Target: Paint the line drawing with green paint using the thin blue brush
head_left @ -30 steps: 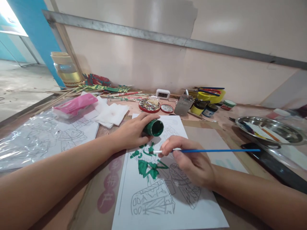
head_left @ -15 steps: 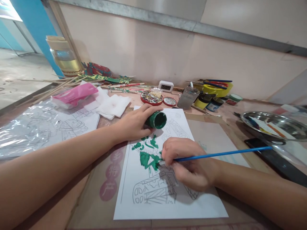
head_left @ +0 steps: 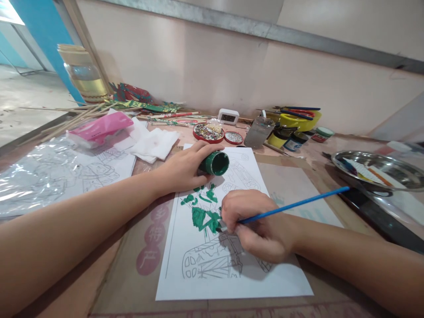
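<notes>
My left hand (head_left: 187,167) is wrapped round a jar of green paint (head_left: 214,163), which tilts on its side with its open mouth facing me. My right hand (head_left: 253,225) grips a blue-handled paintbrush (head_left: 294,204) low down, near its bristles. The brush tip is at the edge of a green painted patch, partly hidden by my fingers. Beneath both hands lies a white sheet of paper (head_left: 179,289) with pencil-line drawings, several parts of it painted green. Part of the drawing is covered by my right hand.
Cardboard (head_left: 122,282) lies under the paper. Behind stand a cup of cloudy water (head_left: 259,132), a small white clock (head_left: 228,116), red lids with beads (head_left: 208,134) and paint jars (head_left: 296,141). At right sits a metal bowl (head_left: 410,170); at left, a pink tissue pack (head_left: 102,128).
The brush's handle end has swung in and up a little, while the tip stays by the green patch. My left hand holds the jar as before. The whole view has shifted slightly.
</notes>
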Tool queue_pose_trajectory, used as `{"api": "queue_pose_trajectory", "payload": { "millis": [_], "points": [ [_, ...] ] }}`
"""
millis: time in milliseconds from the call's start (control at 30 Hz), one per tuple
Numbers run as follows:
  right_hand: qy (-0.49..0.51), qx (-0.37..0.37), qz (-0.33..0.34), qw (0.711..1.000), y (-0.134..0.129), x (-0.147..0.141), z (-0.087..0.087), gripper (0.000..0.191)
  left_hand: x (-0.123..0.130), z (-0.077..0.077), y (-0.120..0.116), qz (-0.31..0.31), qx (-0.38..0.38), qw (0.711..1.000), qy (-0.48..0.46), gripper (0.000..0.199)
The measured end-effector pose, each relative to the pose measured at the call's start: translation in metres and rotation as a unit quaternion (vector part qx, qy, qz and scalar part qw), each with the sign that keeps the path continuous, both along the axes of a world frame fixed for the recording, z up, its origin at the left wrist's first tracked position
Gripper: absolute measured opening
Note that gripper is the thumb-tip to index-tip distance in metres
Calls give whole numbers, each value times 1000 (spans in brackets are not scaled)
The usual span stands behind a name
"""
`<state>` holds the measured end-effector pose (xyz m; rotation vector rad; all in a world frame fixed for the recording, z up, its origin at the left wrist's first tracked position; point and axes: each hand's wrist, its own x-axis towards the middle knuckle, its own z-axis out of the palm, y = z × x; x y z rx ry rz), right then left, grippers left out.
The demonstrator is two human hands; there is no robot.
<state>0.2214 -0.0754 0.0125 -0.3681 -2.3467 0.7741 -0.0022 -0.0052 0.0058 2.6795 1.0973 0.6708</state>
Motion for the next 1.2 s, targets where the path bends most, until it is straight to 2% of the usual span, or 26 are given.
{"api": "queue_pose_trajectory", "payload": {
  "millis": [233,333,433,600,833,967,1067,1200],
  "points": [
    [40,10,-28,999,1,0,-1,17,1,0,0,6,1,1000,5,72],
    [27,23,-39,999,1,-1,-2,18,0,-1,0,5,3,1000,4,73],
    [4,27,-23,999,1,-1,-1,16,0,-1,0,3,0,1000,3,73],
    [0,-8,5,1000,1,0,1,15,1,-1,-1,-1,4,1000,-5,72],
    [30,17,-38,999,0,-1,-2,16,1,-1,0,-2,0,1000,-3,73],
    [-2,8,-8,1000,0,-1,-2,15,1,-2,1,-2,6,1000,-5,73],
    [10,-14,16,1000,0,0,-2,13,1,-2,1,-3,9,1000,-5,72],
    [28,-22,7,999,0,0,-2,13,0,-2,1,2,11,1000,-1,72]
  ]
}}
